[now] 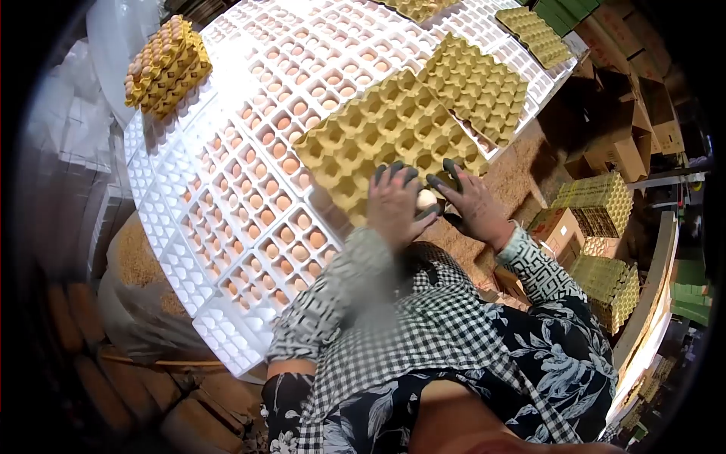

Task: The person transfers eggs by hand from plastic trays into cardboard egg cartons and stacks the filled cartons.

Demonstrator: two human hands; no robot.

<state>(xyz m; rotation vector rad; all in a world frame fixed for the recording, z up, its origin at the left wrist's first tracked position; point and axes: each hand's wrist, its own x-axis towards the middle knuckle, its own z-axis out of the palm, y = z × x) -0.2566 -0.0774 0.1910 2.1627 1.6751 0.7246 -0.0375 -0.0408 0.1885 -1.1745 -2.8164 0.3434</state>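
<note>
A pale egg [426,200] sits between my two hands, above the near edge of a yellow pulp egg tray [355,147]. My left hand [392,198] has its thumb and fingers around the egg from the left. My right hand [476,203] is on the other side, fingers apart, their tips close to the egg; whether they touch it I cannot tell. Dark coverings are on the fingertips of both hands. The tray's visible cups hold no eggs, and it lies over white trays [308,216] filled with brown eggs.
A second yellow tray [484,87] lies beyond the first. Stacked yellow trays with eggs [168,64] stand at the table's far left. White trays with unfilled cups [178,257] line the left edge. Cardboard boxes [624,147] and tray stacks [597,203] are on the right.
</note>
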